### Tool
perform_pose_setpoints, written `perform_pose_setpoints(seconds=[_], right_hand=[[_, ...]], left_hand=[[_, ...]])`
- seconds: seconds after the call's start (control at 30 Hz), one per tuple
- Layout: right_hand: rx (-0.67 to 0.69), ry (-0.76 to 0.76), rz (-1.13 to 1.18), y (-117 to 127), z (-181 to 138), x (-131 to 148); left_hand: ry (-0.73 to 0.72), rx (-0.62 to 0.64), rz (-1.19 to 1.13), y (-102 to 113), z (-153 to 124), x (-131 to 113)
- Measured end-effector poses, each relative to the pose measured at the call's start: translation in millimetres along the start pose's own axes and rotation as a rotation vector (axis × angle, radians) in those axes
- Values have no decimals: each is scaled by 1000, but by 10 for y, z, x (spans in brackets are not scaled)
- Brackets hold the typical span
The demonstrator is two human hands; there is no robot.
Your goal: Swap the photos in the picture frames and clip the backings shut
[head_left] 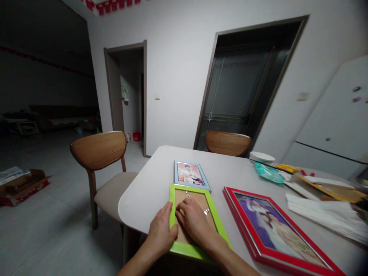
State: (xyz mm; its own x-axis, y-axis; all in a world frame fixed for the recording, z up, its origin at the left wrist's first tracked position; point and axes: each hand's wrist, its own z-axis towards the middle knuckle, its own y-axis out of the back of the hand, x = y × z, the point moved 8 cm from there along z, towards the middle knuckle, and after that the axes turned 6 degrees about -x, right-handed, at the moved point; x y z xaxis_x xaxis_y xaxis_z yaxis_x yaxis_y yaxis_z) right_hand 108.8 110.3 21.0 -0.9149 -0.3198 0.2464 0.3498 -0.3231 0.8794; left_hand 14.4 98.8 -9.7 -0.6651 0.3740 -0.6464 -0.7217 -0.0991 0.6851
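A green picture frame [174, 199] lies face down at the near edge of the white table [146, 188], its brown backing board up. My left hand [161, 230] rests flat against the frame's left side, fingers stretched out. My right hand [194, 220] lies on the backing board, fingers curled down with the tips pressing near its left edge. A blue framed photo [190, 174] lies just beyond the green frame. A larger red framed photo [276, 226] lies to the right.
Papers [324, 212], a teal packet [268, 172] and a white bowl [261, 156] clutter the table's right side. Two wooden chairs stand by: one at the left [100, 151], one behind the table [228, 142]. A cardboard box [23, 186] sits on the floor at left.
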Motion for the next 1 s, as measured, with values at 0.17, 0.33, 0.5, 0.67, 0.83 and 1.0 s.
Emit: perform_pose_setpoints(seconds=[0.17, 0.33, 0.5, 0.67, 0.83, 1.0], right_hand=[[-43, -10, 31, -28, -2, -24], [-34, -123, 77, -23, 65, -135], [78, -44, 267, 186, -9, -203], [363, 65, 397, 313, -397, -158], [408, 49, 416, 274, -475, -154], [301, 57, 422, 278, -429, -142]], left_hand=[[12, 9, 11, -5, -1, -9], [26, 30, 17, -26, 7, -21], [47, 41, 1, -35, 1, 13], [45, 26, -15, -24, 1, 23], [37, 32, -14, -48, 0, 34], [41, 40, -5, -27, -11, 23]])
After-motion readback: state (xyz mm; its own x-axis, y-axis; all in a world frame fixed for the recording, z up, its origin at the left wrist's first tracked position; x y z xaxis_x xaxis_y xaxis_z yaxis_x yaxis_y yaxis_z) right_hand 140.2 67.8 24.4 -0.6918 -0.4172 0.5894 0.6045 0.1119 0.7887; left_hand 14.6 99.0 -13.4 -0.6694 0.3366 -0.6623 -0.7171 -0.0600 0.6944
